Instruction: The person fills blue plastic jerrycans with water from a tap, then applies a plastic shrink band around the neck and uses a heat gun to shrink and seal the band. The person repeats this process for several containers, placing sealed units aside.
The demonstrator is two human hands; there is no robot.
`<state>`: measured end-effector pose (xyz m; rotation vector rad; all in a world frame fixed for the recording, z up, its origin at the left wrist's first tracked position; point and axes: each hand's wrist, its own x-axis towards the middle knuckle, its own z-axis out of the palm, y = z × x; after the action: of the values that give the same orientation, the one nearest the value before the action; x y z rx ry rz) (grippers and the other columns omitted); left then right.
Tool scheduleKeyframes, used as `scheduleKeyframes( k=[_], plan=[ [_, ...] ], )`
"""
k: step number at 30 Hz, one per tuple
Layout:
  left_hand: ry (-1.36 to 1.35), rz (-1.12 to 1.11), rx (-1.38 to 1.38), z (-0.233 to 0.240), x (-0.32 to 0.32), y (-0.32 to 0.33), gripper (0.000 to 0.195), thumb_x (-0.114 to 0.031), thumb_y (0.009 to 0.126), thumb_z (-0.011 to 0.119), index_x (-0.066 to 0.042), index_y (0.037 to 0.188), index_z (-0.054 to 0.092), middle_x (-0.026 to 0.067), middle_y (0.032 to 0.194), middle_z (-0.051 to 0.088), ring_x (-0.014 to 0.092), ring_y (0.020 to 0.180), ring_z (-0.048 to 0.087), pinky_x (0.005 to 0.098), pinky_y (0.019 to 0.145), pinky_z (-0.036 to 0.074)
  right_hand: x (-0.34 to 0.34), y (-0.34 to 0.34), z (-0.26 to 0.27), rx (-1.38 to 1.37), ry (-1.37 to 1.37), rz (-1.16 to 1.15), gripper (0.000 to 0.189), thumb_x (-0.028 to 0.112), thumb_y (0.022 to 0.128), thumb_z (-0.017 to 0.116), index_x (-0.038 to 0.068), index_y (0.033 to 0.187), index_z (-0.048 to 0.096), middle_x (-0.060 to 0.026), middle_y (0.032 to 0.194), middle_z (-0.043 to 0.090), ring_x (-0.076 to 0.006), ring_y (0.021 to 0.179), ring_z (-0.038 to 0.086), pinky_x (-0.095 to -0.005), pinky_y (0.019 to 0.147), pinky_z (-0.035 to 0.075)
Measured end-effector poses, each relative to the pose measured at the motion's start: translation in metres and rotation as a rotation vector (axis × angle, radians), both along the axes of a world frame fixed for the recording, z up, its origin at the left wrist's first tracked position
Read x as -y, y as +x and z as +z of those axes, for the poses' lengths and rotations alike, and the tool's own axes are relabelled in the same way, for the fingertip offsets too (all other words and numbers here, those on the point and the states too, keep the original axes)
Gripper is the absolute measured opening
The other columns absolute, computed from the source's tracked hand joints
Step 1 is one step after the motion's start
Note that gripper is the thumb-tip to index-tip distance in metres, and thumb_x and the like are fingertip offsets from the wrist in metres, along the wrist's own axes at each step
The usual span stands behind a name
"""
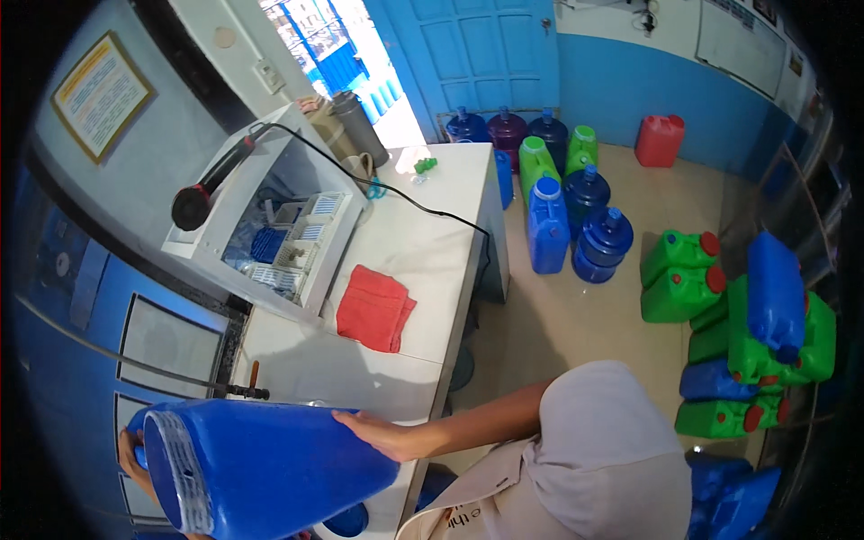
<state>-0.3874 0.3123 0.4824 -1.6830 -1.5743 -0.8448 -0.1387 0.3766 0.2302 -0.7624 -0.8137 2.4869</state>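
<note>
Both my hands hold a large blue plastic container [283,466], tilted on its side over the counter [337,388]. Its round blue end [162,466], ringed by a whitish band, points left. My right hand [381,435] presses on its right-hand part, thumb on top. At the far left, my left hand [135,466] grips by the handle, largely hidden behind the container. Under the container, a round blue object [347,520] shows partly. Behind it, a tap with an orange lever [254,378] sticks out from the wall.
A folded red cloth [374,308] lies on the counter beside a white cabinet [270,229] of small baskets. A black heat gun-like tool [216,172] rests on top, its cord [412,202] crossing the counter. Blue bottles [603,244] and stacked green jugs [682,290] stand on the floor.
</note>
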Motion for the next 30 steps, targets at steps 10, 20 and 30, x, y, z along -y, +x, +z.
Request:
scheduleKeyframes(
  k=[10,20,30],
  plan=[
    [-0.289,0.146,-0.383,0.053,0.02,0.1,0.038,-0.024,0.065,0.071,-0.004,0.097,0.068,0.01,0.072,0.064,0.027,0.06,0.058,0.0346,0.058,0.047,-0.008,0.145,0.045,0.217,-0.014,-0.083,0.059,0.051,0.093,0.036,-0.001,0.115,0.053,-0.0145,0.111,0.057,-0.0214,0.096,0.058,-0.0359,0.084,0.048],
    [-1.269,-0.064,-0.148,0.098,0.023,0.315,0.053,-0.014,0.055,0.077,0.002,0.104,0.063,0.0146,0.074,0.062,0.03,0.079,0.064,0.034,0.076,0.049,0.017,0.265,0.008,0.008,0.069,-0.591,0.04,0.041,0.089,0.041,0.007,0.1,0.06,-0.0089,0.09,0.06,-0.0159,0.079,0.056,-0.0281,0.075,0.045],
    [-2.179,0.07,-0.441,0.034,-0.003,0.542,0.046,-0.034,0.073,0.065,0.002,0.1,0.063,0.0226,0.089,0.065,0.031,0.083,0.065,0.0357,0.076,0.049,0.097,0.418,-0.158,-0.123,-0.071,-0.821,0.042,0.041,0.09,0.042,0.006,0.103,0.061,-0.0088,0.09,0.062,-0.0167,0.083,0.057,-0.0297,0.08,0.044]
  ],
)
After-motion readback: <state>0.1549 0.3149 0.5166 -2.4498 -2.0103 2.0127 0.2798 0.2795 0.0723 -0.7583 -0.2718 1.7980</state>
